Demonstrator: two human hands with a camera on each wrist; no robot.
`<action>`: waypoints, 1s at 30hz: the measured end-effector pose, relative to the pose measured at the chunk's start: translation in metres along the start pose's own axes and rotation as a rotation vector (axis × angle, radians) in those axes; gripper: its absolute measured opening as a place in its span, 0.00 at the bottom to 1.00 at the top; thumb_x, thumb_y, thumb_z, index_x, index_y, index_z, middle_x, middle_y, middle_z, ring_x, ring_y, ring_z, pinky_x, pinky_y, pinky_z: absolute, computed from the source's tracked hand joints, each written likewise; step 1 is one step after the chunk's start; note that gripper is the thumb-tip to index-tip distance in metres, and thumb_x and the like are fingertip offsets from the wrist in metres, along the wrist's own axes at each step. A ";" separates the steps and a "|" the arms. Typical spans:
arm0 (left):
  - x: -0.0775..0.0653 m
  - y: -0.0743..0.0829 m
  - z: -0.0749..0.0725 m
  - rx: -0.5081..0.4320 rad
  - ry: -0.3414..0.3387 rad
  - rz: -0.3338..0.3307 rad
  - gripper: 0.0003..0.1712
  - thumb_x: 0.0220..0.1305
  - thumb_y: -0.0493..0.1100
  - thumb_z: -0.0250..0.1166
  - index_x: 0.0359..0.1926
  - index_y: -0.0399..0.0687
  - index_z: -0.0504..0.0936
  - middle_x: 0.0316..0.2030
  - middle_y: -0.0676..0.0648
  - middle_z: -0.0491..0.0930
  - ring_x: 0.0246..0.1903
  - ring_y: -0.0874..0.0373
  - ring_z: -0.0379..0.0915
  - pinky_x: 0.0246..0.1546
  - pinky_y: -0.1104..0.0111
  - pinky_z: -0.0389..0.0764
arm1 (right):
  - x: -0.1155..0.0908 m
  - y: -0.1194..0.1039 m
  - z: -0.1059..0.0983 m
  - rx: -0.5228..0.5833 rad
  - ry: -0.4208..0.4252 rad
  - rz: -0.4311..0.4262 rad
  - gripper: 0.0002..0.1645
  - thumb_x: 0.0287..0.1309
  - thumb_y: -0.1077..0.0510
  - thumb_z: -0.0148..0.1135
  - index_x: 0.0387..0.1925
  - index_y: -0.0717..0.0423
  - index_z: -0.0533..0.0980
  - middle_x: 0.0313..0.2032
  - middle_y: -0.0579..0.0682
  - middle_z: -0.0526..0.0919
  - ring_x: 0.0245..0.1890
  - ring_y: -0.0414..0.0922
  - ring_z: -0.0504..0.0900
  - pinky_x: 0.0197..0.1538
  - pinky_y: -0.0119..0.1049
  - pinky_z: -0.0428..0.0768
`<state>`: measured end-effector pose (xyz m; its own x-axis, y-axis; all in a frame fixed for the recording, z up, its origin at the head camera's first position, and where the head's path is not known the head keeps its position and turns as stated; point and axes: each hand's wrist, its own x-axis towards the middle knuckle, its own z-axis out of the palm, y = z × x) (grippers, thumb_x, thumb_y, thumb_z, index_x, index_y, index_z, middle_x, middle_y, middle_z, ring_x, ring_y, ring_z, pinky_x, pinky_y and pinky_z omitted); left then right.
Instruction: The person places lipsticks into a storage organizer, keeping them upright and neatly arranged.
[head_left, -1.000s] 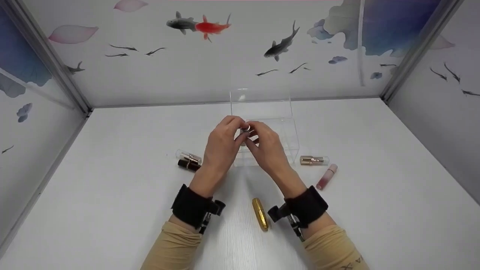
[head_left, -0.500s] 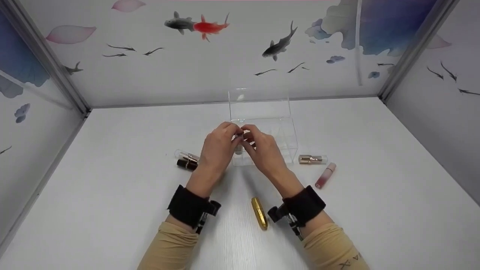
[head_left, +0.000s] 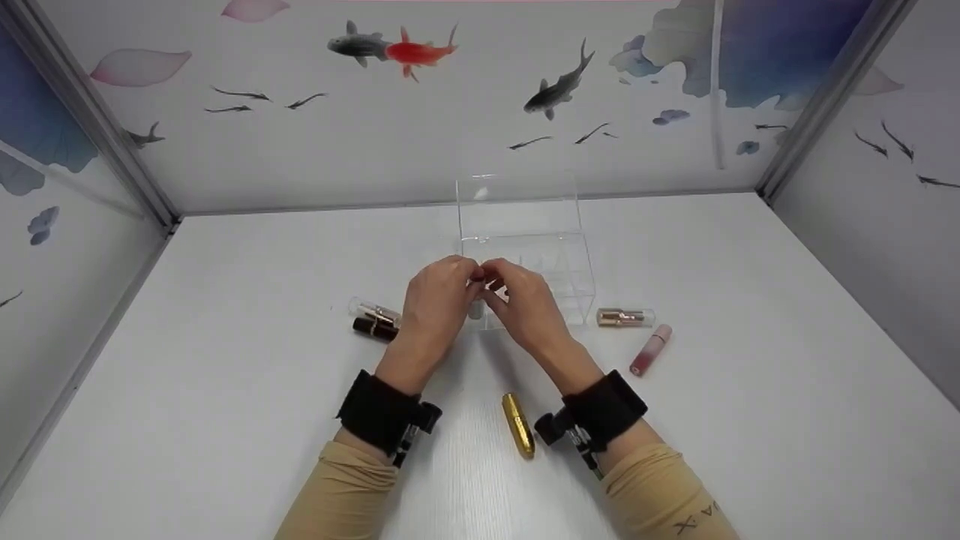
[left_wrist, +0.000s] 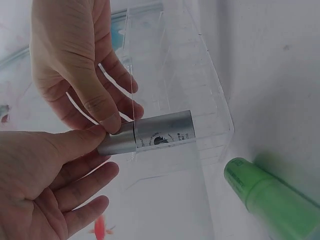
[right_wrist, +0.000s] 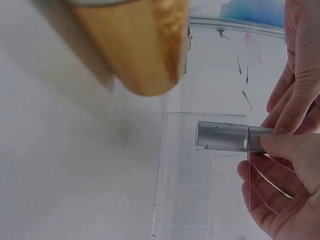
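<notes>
Both hands meet above the front left part of a clear plastic box (head_left: 519,238). My left hand (head_left: 439,304) and right hand (head_left: 531,306) pinch the top end of a silver lipstick tube (left_wrist: 165,131) between thumbs and fingers. The tube stands upright, its lower part behind the clear front wall in the left wrist view. Small dark print shows on its side. In the right wrist view, the remaining fingers of the right hand (right_wrist: 285,185) spread in front of the box wall.
A gold tube (head_left: 518,425) lies between the forearms. A green tube (left_wrist: 272,200) is near the box. At left lie a clear-capped lipstick (head_left: 373,309) and a black tube (head_left: 373,328); at right, another clear-capped lipstick (head_left: 625,318) and a pink gloss tube (head_left: 651,350).
Both hands have come down and slightly toward me with the silver lipstick tube, now lower at the box's front left. The other tubes have stayed put.
</notes>
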<state>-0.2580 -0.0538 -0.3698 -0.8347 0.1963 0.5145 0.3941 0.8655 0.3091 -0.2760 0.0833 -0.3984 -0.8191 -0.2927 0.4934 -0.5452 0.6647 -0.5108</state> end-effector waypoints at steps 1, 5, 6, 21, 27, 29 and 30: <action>0.000 0.000 0.000 0.010 -0.005 -0.002 0.04 0.55 0.40 0.68 0.33 0.45 0.85 0.33 0.49 0.86 0.34 0.55 0.82 0.34 0.65 0.81 | 0.000 0.000 0.001 0.000 0.001 0.001 0.14 0.55 0.60 0.66 0.45 0.53 0.77 0.39 0.48 0.84 0.38 0.43 0.82 0.41 0.36 0.79; 0.001 0.001 0.000 0.048 -0.029 0.000 0.03 0.55 0.39 0.68 0.32 0.46 0.86 0.31 0.49 0.86 0.32 0.54 0.82 0.33 0.64 0.81 | 0.000 0.001 0.002 -0.001 0.002 0.001 0.14 0.54 0.61 0.66 0.44 0.54 0.77 0.38 0.49 0.84 0.38 0.44 0.82 0.42 0.38 0.79; 0.001 0.001 0.000 0.055 -0.034 0.003 0.03 0.55 0.39 0.68 0.32 0.46 0.86 0.30 0.49 0.86 0.32 0.54 0.82 0.33 0.64 0.81 | 0.000 0.001 0.003 0.000 0.002 0.001 0.14 0.53 0.61 0.67 0.43 0.55 0.77 0.38 0.49 0.84 0.37 0.44 0.82 0.42 0.38 0.79; 0.002 0.000 0.002 0.053 -0.096 0.006 0.03 0.57 0.36 0.66 0.30 0.46 0.86 0.30 0.48 0.86 0.31 0.53 0.82 0.31 0.62 0.81 | -0.001 0.002 0.005 -0.049 -0.014 0.016 0.13 0.53 0.60 0.67 0.42 0.55 0.78 0.37 0.50 0.85 0.38 0.45 0.82 0.45 0.39 0.79; 0.000 0.001 0.003 0.136 -0.084 0.061 0.04 0.55 0.34 0.66 0.28 0.44 0.86 0.29 0.48 0.85 0.30 0.55 0.82 0.30 0.64 0.81 | -0.001 0.002 0.005 -0.060 -0.021 0.022 0.12 0.53 0.59 0.67 0.42 0.56 0.79 0.37 0.50 0.86 0.39 0.46 0.83 0.45 0.40 0.78; 0.000 0.002 0.003 0.156 -0.079 0.079 0.04 0.54 0.33 0.66 0.28 0.44 0.87 0.28 0.47 0.85 0.30 0.55 0.82 0.30 0.65 0.81 | -0.001 0.002 0.004 -0.061 -0.019 0.023 0.12 0.53 0.59 0.67 0.41 0.56 0.79 0.37 0.50 0.86 0.39 0.47 0.83 0.45 0.40 0.78; 0.000 0.002 0.004 0.167 -0.075 0.088 0.04 0.54 0.32 0.66 0.28 0.44 0.87 0.28 0.47 0.85 0.29 0.55 0.82 0.30 0.65 0.81 | -0.001 0.002 0.004 -0.062 -0.018 0.024 0.12 0.53 0.59 0.67 0.41 0.56 0.79 0.37 0.50 0.86 0.39 0.47 0.83 0.45 0.41 0.78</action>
<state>-0.2589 -0.0503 -0.3719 -0.8288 0.3026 0.4706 0.4025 0.9067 0.1259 -0.2772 0.0821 -0.4031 -0.8350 -0.2883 0.4686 -0.5141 0.7125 -0.4776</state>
